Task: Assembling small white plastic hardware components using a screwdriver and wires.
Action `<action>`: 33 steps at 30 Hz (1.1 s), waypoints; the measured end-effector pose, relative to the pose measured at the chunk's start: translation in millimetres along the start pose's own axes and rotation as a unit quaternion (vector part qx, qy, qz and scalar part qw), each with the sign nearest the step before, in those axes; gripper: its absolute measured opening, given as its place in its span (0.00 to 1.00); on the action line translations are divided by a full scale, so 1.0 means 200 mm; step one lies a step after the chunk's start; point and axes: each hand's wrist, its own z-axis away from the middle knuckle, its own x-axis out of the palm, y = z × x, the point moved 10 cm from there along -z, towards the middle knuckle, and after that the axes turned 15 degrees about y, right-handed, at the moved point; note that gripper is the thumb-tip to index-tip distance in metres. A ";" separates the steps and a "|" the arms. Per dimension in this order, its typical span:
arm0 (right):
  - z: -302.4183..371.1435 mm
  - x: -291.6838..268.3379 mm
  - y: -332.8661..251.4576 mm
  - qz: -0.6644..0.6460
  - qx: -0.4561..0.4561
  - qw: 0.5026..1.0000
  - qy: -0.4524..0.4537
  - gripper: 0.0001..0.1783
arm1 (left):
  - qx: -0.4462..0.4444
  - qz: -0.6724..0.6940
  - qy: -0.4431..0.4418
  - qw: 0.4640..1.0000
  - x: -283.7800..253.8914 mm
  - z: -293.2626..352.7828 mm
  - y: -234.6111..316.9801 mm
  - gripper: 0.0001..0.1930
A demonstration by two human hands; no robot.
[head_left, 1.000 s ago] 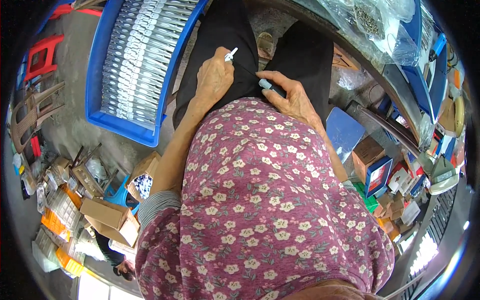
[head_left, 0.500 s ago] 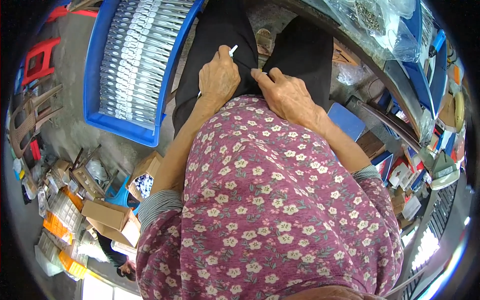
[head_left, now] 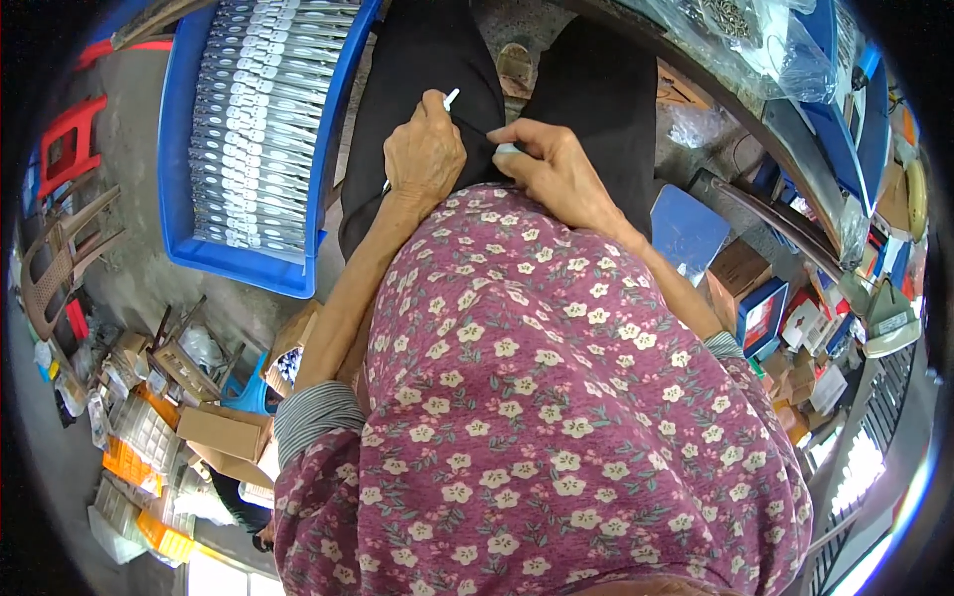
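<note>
Above my lap, my left hand (head_left: 425, 157) is closed round a slim stick-like piece with a white tip (head_left: 451, 99); its thin lower end shows near the wrist, and my fingers hide the middle. My right hand (head_left: 558, 177), a short way to the right, pinches a small whitish piece (head_left: 506, 149) between thumb and forefinger; its kind cannot be made out. Both hands are over my dark trousers (head_left: 427, 60). Left of them stands a blue tray (head_left: 177, 214) packed with rows of slender metal pieces with white and grey parts (head_left: 260, 129).
At the right runs a worn bench edge (head_left: 740, 99) with clear plastic bags (head_left: 790, 70) on it. Below it are a blue panel (head_left: 686, 230) and cardboard boxes. On the left are a red stool (head_left: 70, 149), a brown chair (head_left: 60, 253) and an open carton (head_left: 227, 437).
My right hand has turned and its fingers have lifted, so the small whitish piece now shows. My left hand has shifted slightly left, still holding the white-tipped stick.
</note>
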 end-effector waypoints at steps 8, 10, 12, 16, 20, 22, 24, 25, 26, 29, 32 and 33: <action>0.10 0.12 0.27 -0.402 0.423 0.809 -0.071 0.15 | 0.029 -0.032 0.006 0.999 0.01 -0.02 0.01 0.10; 0.13 0.16 0.27 -0.483 0.453 0.743 -0.101 0.16 | 0.038 -0.034 0.011 0.999 -0.01 -0.02 0.03 0.10; 0.10 0.09 0.22 -0.379 0.371 0.845 -0.067 0.17 | 0.039 -0.034 0.005 0.999 -0.02 -0.03 0.05 0.09; 0.06 0.02 0.13 -0.200 0.184 0.960 -0.063 0.18 | -0.015 0.006 0.014 1.000 -0.04 -0.02 0.01 0.10; 0.07 -0.01 0.06 -0.145 0.138 0.978 -0.058 0.17 | -0.024 0.027 0.003 0.999 -0.04 -0.03 -0.03 0.08; 0.05 0.01 0.07 -0.147 0.118 0.980 -0.057 0.17 | -0.035 0.036 -0.004 0.999 -0.04 -0.04 -0.04 0.08; 0.04 0.01 0.07 -0.149 0.097 0.983 -0.054 0.17 | -0.042 0.048 -0.006 0.998 -0.05 -0.04 -0.04 0.08; 0.03 0.01 0.08 -0.145 0.096 0.983 -0.052 0.17 | -0.043 0.048 -0.006 0.998 -0.05 -0.04 -0.04 0.08; 0.03 0.01 0.08 -0.141 0.096 0.984 -0.050 0.17 | -0.050 0.047 -0.010 0.998 -0.05 -0.04 -0.05 0.08; 0.04 0.00 0.08 -0.125 0.089 0.987 -0.044 0.17 | -0.057 0.050 -0.009 0.997 -0.05 -0.04 -0.05 0.08; 0.03 0.00 0.07 -0.102 0.059 0.992 -0.037 0.17 | -0.053 0.054 -0.004 0.997 -0.05 -0.04 -0.04 0.08; 0.03 0.00 0.07 -0.100 0.058 0.993 -0.038 0.17 | -0.049 0.054 -0.003 0.997 -0.05 -0.04 -0.04 0.08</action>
